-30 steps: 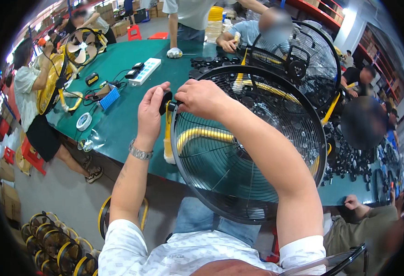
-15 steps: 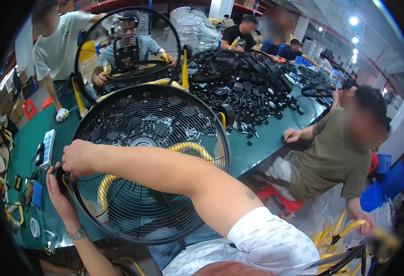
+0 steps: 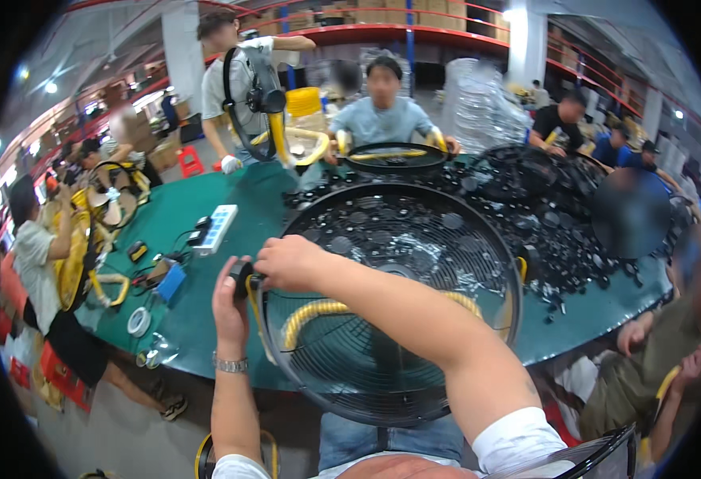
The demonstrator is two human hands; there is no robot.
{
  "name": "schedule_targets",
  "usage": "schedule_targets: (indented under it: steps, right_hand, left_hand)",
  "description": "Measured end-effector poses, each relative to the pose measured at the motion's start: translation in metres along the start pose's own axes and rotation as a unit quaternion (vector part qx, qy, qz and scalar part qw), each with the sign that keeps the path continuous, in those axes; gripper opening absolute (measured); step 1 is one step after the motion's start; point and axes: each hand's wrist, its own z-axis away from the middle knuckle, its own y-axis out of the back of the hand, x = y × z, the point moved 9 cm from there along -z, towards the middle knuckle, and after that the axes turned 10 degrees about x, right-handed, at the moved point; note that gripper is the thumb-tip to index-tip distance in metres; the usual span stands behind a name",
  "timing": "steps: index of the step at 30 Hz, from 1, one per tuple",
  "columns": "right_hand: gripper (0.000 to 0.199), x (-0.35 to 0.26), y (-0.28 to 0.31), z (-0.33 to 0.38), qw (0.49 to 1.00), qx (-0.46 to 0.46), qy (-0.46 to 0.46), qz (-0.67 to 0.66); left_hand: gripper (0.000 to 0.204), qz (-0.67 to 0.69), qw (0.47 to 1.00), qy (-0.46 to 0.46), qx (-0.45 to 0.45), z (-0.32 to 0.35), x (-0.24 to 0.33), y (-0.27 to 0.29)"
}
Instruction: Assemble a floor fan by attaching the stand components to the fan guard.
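Observation:
A large round fan with a black wire guard [image 3: 390,375] is in front of me, tilted at the table's near edge. A curved yellow tube [image 3: 318,311] shows through the wires. At the guard's left side, my left hand [image 3: 230,311] cups a round black knob [image 3: 241,275], palm and fingers against its outer side. My right hand [image 3: 290,262] reaches across the guard, its fingers pinched together right beside the knob at the rim. What those fingertips hold, if anything, is hidden. A yellow frame bar [image 3: 259,319] runs down from the knob.
Heaps of small black parts [image 3: 550,239] cover the green table [image 3: 206,319] at right. A white-and-blue strip [image 3: 216,230], a blue box [image 3: 171,283] and a tape roll [image 3: 139,322] lie at left. Across the table, a seated person [image 3: 382,120] handles another fan; one standing holds a fan [image 3: 262,100].
My view has turned left, so the fan sits further right in it. Both hands stay at the knob. Across the table, the upright fan has moved left, away from the seated person.

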Motion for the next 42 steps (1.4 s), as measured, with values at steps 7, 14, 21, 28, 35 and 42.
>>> schedule_targets:
  steps: [7, 14, 21, 28, 35, 42]
  right_hand:
    - [0.031, -0.004, 0.000, -0.001, 0.998, 0.019, 0.037, 0.036]
    - [0.028, -0.004, 0.007, -0.001, 1.000, 0.008, 0.007, 0.013]
    - [0.029, -0.002, -0.001, -0.002, 0.999, -0.027, 0.002, 0.031]
    - [0.028, 0.006, -0.008, 0.000, 0.999, 0.005, -0.025, 0.020]
    - [0.030, 0.009, -0.009, 0.003, 0.997, -0.047, -0.032, 0.049]
    - [0.036, 0.008, 0.011, 0.007, 0.995, -0.079, -0.062, 0.015]
  left_hand:
    - [0.041, -0.107, 0.993, -0.001, -0.040, -0.002, 0.015, 0.003]
    - [0.045, 0.014, 0.998, -0.053, 0.006, -0.001, -0.003, 0.006]
    - [0.052, -0.035, 0.998, 0.032, -0.032, -0.004, 0.020, 0.007]
    - [0.052, -0.103, 0.991, -0.078, -0.016, -0.017, -0.014, 0.016]
    - [0.054, -0.335, 0.932, 0.069, 0.123, -0.019, -0.069, 0.132]
    - [0.052, -0.430, 0.902, -0.012, -0.043, -0.091, 0.026, 0.002]
